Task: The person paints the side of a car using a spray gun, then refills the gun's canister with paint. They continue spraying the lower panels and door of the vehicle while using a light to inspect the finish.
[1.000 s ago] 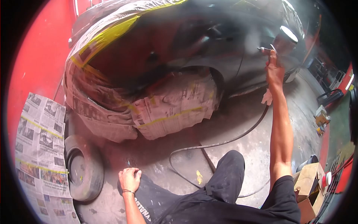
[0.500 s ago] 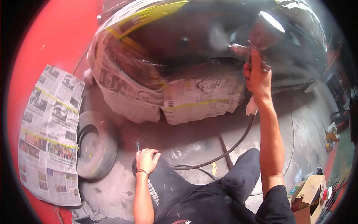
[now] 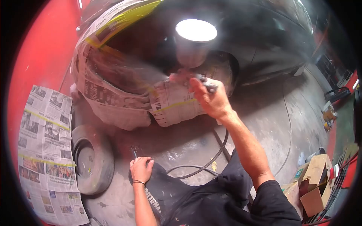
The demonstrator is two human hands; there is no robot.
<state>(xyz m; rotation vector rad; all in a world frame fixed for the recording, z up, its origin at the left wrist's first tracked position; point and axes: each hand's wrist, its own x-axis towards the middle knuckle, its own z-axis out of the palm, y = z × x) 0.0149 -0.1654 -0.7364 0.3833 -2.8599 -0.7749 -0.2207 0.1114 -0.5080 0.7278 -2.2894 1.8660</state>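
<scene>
Listener: What does your right grip hold?

Me: My right hand (image 3: 214, 98) is closed around the handle of a metal spray gun (image 3: 183, 76); some of the fingers are hidden, so I can't tell how far the trigger is pulled. A large round cup with a bright white top (image 3: 196, 30) sits above it.

Listener: Where is the gun?

Me: In front of the wheel arch of a dark, glossy car (image 3: 269, 56). Creased newspaper masking with yellow tape (image 3: 177, 109) covers the wheel area. The nozzle faces left, and pale mist hangs beside it.

Listener: And your left grip?

Me: My left hand (image 3: 141, 169) rests on my knee, loosely bent, with nothing seen in it.

Listener: What's around you?

Me: A black rubber hose (image 3: 222, 145) curves over the grey concrete floor (image 3: 260, 124). To the left, a dusty tyre (image 3: 106, 165) lies beside long, taped newspaper sheets (image 3: 49, 150).

Listener: Which step is this, and what does the next move call for?

Me: I judge it a spraying pass. Moving the gun calls for a level cup, an even gap from the panel and a slack hose.
</scene>
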